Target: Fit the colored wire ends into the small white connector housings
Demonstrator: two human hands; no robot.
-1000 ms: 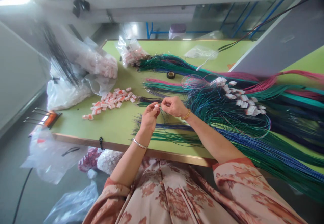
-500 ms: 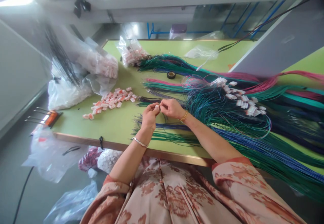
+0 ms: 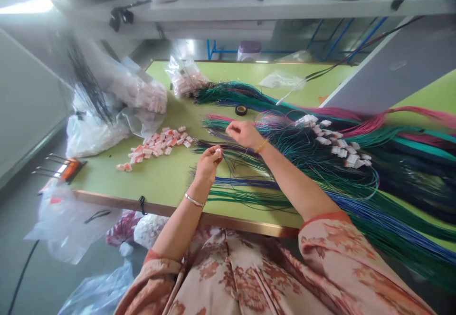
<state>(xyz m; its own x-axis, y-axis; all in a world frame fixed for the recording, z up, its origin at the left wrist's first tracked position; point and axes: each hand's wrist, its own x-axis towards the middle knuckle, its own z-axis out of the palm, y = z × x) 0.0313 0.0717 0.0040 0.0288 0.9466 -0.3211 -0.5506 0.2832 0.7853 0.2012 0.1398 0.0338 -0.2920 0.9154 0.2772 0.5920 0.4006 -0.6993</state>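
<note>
My left hand (image 3: 207,165) is closed in a pinch on a small white connector housing (image 3: 218,150), from which thin dark wires trail to the right. Farther back and to the right, my right hand (image 3: 245,134) lies over the wire bundles, beside the ends of the pink wires (image 3: 216,117). Its fingers are curled together; what they hold, if anything, is hidden. Loose white-and-orange connector housings (image 3: 160,143) form a pile to the left of both hands. Blue wires (image 3: 237,182) and green wires (image 3: 245,195) run along the near side of the table.
A cluster of white connectors (image 3: 338,146) rests on the wires at right. Black tape (image 3: 241,109) lies beyond my right hand. Clear bags of connectors (image 3: 185,80) stand at the back left. An orange pronged holder (image 3: 73,168) sits at the left corner, and a shelf (image 3: 221,8) spans above.
My right hand has left the connector and moved up and away to the wire bundles. My left hand keeps the connector and has shifted slightly left and down.
</note>
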